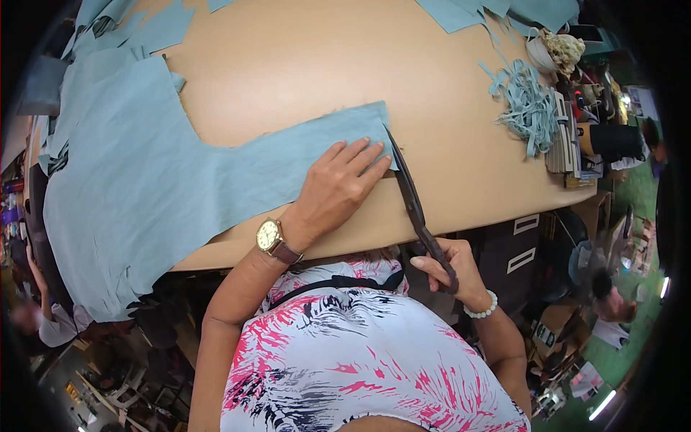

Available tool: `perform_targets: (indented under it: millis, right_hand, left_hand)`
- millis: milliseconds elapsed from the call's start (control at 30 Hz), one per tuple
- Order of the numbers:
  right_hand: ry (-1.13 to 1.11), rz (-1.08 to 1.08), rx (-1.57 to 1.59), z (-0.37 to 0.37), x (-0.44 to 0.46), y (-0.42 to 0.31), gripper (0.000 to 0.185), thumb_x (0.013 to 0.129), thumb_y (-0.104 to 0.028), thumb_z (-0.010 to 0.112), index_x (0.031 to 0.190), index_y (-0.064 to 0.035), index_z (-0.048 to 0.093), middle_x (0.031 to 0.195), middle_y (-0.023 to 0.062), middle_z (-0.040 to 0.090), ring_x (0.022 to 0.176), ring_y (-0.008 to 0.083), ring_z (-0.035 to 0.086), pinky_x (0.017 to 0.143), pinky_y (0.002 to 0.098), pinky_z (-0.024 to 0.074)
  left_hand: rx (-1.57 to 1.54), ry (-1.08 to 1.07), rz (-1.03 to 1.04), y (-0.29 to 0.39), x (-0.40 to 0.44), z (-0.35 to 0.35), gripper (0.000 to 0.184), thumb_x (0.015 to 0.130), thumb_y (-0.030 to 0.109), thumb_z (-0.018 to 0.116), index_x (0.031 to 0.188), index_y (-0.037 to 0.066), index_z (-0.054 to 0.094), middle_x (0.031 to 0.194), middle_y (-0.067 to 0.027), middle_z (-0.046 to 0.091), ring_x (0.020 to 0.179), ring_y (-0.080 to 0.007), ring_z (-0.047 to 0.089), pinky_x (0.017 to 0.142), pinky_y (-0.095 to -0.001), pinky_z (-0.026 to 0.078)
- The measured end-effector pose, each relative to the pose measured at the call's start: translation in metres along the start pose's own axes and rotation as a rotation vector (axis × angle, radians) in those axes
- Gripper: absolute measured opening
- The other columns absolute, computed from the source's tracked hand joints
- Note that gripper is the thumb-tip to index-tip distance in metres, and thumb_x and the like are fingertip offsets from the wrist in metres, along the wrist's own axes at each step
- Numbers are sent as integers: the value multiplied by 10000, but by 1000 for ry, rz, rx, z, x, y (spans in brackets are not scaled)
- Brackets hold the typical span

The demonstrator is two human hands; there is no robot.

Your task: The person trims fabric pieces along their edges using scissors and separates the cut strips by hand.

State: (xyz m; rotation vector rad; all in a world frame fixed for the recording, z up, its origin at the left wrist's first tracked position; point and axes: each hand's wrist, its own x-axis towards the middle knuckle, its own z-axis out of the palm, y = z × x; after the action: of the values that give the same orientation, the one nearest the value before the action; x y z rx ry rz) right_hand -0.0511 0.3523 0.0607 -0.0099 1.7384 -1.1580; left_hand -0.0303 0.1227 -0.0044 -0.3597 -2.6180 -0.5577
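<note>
A long piece of light blue fabric (137, 165) lies across the left of the table, its narrow strip reaching toward the middle. My left hand (338, 183) rests flat on that strip near its end, fingers stretched out, with a watch on the wrist. In my right hand (461, 270) is a pair of dark scissors (410, 194), gripped by the handles at the table's front edge. The blades point away from me and lie along the strip's right end, touching the cloth. Whether the blades are parted is hard to make out.
A pile of thin blue fabric strips (529, 108) sits at the right, beside stacked books or boxes (565, 144) and a white cup (540, 50). More blue cloth pieces (461, 11) lie along the far edge of the tan table (446, 93). Drawers (522, 245) stand below the front right edge.
</note>
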Motion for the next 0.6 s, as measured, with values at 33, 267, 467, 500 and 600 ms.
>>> perform_targets:
  millis: [33, 267, 467, 500, 600]
  right_hand:
    - [-5, 7, -1, -1, -1, 0, 236, 767, -176, 686, 677, -10, 545, 544, -6, 510, 430, 48, 472, 401, 186, 353]
    - [-33, -138, 117, -3, 5, 2, 231, 756, -179, 682, 668, -11, 550, 540, 14, 525, 412, 60, 487, 389, 182, 355]
    - [-9, -133, 136, 3, 13, -4, 231, 754, -176, 683, 664, -11, 548, 522, 6, 519, 405, 57, 487, 385, 180, 360]
    - [-3, -122, 130, 4, 12, -6, 229, 753, -173, 684, 664, -12, 548, 517, 3, 515, 404, 54, 484, 385, 178, 360]
    - [28, -89, 86, 7, 11, -6, 226, 756, -167, 689, 664, -15, 549, 506, -5, 505, 399, 48, 474, 380, 176, 359]
  left_hand:
    - [-3, 2, 7, 0, 0, 0, 272, 724, 83, 530, 981, 25, 597, 1064, -106, 574, 1021, -242, 536, 840, -363, 434]
    - [-27, 14, 16, 3, 0, -3, 263, 716, 74, 543, 969, 25, 594, 1050, -102, 582, 1009, -242, 546, 826, -370, 445]
    - [-59, 16, 0, 7, -2, -7, 283, 703, 65, 598, 986, 58, 605, 1053, -79, 599, 988, -240, 571, 806, -381, 469]
    - [-60, 19, 9, 7, -3, -6, 270, 709, 70, 573, 976, 45, 601, 1049, -86, 593, 994, -240, 562, 808, -378, 462]
    - [-69, 24, 16, 8, -3, -5, 258, 714, 75, 551, 964, 32, 598, 1043, -92, 588, 1004, -240, 552, 812, -374, 454]
